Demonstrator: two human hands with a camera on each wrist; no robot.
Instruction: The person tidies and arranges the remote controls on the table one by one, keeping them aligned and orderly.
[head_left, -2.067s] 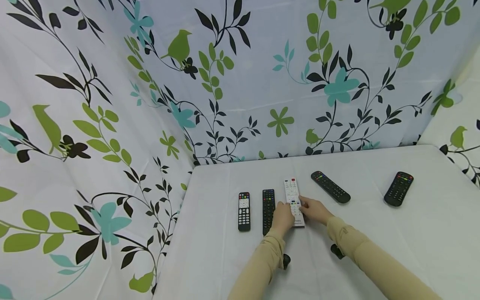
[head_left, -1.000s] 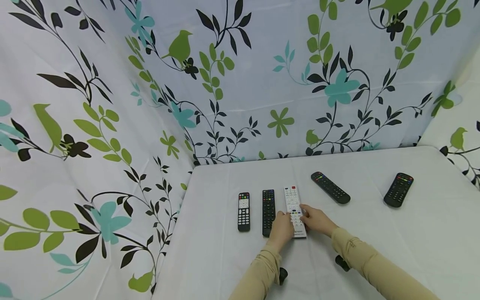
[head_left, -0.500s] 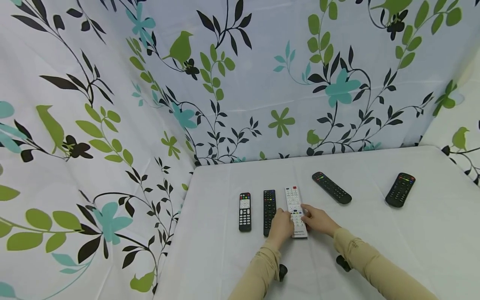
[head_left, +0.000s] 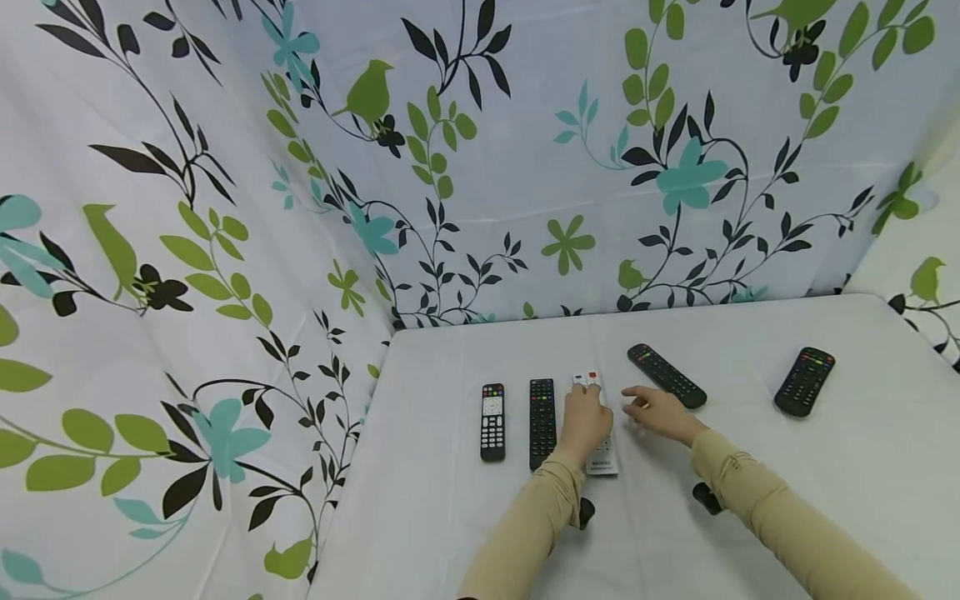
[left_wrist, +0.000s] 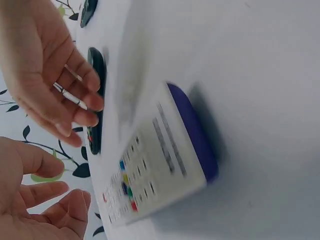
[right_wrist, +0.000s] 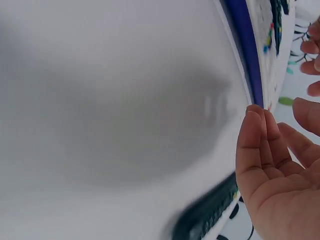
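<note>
A white remote control with a purple-blue edge lies on the table, pointing away from the person. My left hand hovers over it, hiding its middle in the head view. In the left wrist view the fingers of that left hand are loosely bent around nothing, off the white remote. My right hand is just right of the white remote, in front of a slanted black remote. Its fingers are relaxed and hold nothing; the right wrist view shows the palm of this right hand beside the purple-blue edge.
Left of the white remote lie a plain black remote and a black remote with white keys. Another black remote is far right. All lie on the white-covered table, with patterned curtains behind and to the sides.
Earlier both hands gripped the white remote's sides and slid it towards the person. Now they have let go; the left hand has moved forward over it, the right hand forward and right.
</note>
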